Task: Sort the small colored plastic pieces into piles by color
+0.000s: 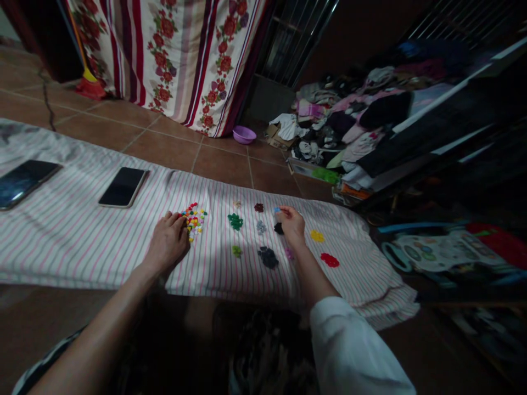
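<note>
My left hand (168,238) lies palm down at the left edge of a mixed pile of small coloured pieces (196,220), its stretched fingers touching some of them. To the right, my right hand (293,226) has thumb and fingers pinched together over some light blue pieces (277,209); whatever is between the fingertips is too small to make out. Black pieces (279,228) and pink pieces (289,253) are partly covered by that hand and wrist. Single-colour heaps surround it: dark green (235,221), grey (261,226), dark red (258,207), dark grey (268,257), yellow (317,236) and red (330,260).
Light green pieces (236,251) and beige pieces (237,204) also sit on the striped cloth (102,241). Two phones lie at the left, one of them the nearer-to-centre phone (123,187). Beyond are a purple basin (244,135), a hanging curtain (173,60) and heaped clothes (349,115).
</note>
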Demonstrator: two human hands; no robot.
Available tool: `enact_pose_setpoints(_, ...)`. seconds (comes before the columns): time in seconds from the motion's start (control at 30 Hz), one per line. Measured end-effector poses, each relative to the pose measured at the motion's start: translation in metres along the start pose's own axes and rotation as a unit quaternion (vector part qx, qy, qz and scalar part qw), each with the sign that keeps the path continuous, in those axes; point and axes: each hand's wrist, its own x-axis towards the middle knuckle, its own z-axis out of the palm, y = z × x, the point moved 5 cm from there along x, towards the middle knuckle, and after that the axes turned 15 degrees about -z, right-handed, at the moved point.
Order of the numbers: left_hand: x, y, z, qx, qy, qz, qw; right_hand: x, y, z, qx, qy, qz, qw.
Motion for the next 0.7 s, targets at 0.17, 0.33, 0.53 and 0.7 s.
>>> enact_pose_setpoints(0.17,-0.002,-0.005,0.004,0.014,0.003,0.000,1.000,0.033,0.016,-0.012,-0.125,-0.038,-0.011,0.991)
enact_pose_setpoints(0.33,-0.002,-0.008,0.006,0.005,0.002,0.003,1.000,0.039,0.029,-0.009,-0.213,-0.075,0.021,0.974)
enact_pose_setpoints(0.53,-0.003,-0.008,0.006,-0.021,0.003,-0.009,1.000,0.037,0.042,-0.002,-0.207,-0.094,0.037,0.973)
enact_pose_setpoints(0.7,-0.003,-0.008,0.006,-0.015,-0.001,-0.006,1.000,0.036,0.042,0.002,-0.171,-0.097,0.025,0.980)
